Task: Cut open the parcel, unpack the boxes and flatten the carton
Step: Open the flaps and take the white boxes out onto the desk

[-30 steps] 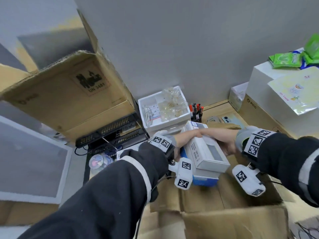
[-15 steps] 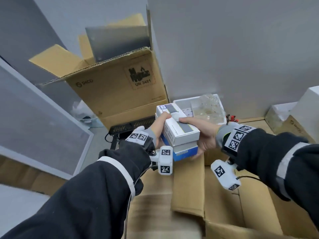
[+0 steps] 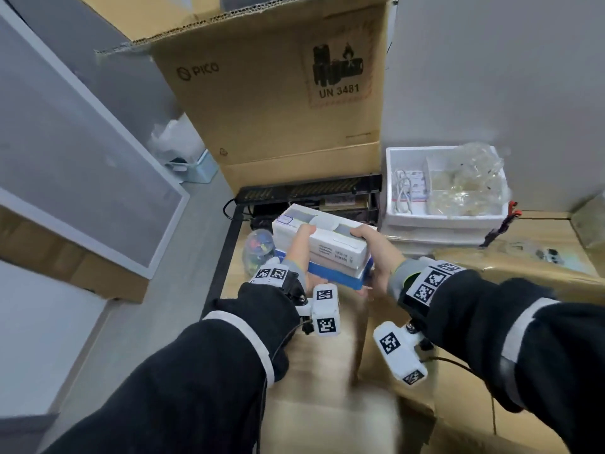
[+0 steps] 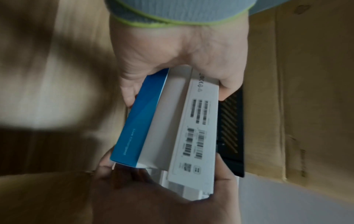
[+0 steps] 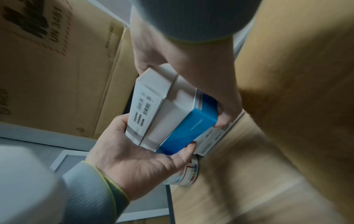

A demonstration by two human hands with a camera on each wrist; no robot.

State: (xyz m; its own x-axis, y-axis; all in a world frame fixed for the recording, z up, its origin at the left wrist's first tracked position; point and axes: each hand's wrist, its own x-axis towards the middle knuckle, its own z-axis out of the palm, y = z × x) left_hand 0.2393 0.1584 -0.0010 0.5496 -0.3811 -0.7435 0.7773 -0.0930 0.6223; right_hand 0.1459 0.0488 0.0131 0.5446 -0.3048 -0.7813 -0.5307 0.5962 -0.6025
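Note:
Both hands hold one stack of small boxes in the air: a white box (image 3: 322, 239) on top, a pale one under it and a blue box (image 3: 334, 278) at the bottom. My left hand (image 3: 298, 250) grips the stack's left end, thumb on top. My right hand (image 3: 376, 253) grips the right end. The wrist views show the same blue box (image 4: 139, 121) (image 5: 191, 128) and the barcoded white box (image 4: 201, 128) (image 5: 147, 106) clamped between the palms. The open brown carton (image 3: 458, 414) lies below and to the right, blurred.
A tall PICO carton (image 3: 268, 103) stands behind against the wall, above a black slotted unit (image 3: 311, 191). A white tray (image 3: 402, 217) with clear bags sits to the right. A round clear tub (image 3: 258, 250) is just left of the stack. A grey framed panel (image 3: 82, 178) leans at left.
Both hands have carried the stack up and left, away from over the open carton to in front of the black unit. The head view has swung left with them.

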